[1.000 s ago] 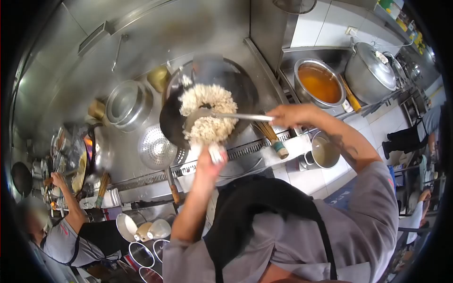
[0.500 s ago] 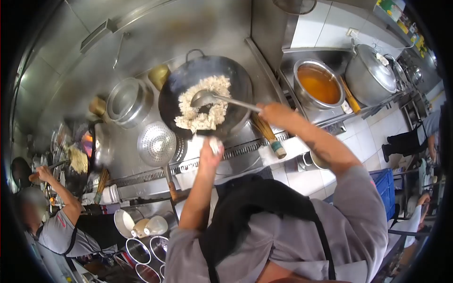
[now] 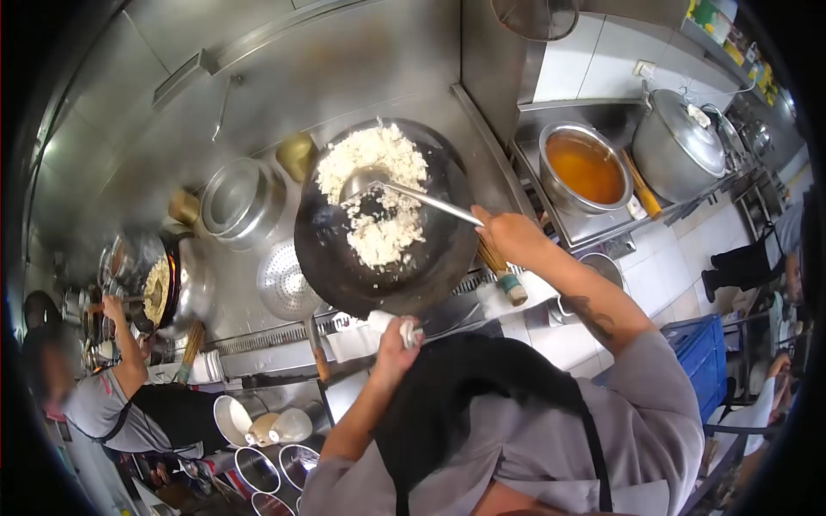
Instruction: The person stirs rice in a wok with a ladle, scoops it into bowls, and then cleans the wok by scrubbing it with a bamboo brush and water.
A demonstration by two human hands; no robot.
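Left hand [image 3: 397,342] grip is clamped on a white cloth [image 3: 389,325] wrapped round the wok [image 3: 385,219] handle at the pan's 6 o'clock rim. Right hand [image 3: 509,236] grip is closed round the ladle [image 3: 376,180] shaft at 3 o'clock, bowl sunk in rice [image 3: 375,191] piled toward 12. Out at 9 o'clock, a perforated strainer [image 3: 286,280] lies on the steel surface [image 3: 258,198]; at 2 o'clock, a pot of orange broth [image 3: 587,167].

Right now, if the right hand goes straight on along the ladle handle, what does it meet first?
The right hand points up-left along the ladle. Probably it would meet first the rice in the wok; depth is unclear.
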